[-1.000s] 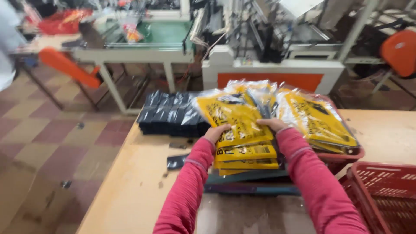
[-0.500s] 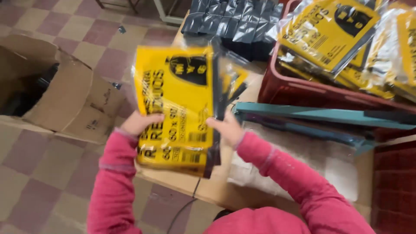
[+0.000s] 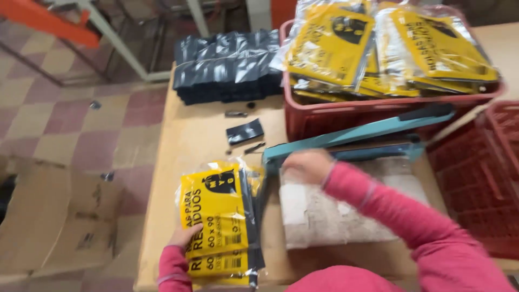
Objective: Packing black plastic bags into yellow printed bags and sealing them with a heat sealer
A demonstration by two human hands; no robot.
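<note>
Yellow printed packets point(image 3: 219, 221), a small stack in clear film, lie flat on the wooden table point(image 3: 200, 135) near its front edge. The left hand point(image 3: 184, 236) grips the stack's lower left edge, fingers curled onto it. The right hand point(image 3: 307, 165) rests at the near end of the teal heat sealer point(image 3: 357, 135) (blurred; finger state cannot be told). For a clean seal, square the stack edges and keep the open film end flat and uncreased.

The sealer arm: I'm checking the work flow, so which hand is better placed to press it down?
Probably the right hand: it already sits at the near end of the raised teal sealer arm. The left hand is busy steadying the yellow packets on the table.
</note>
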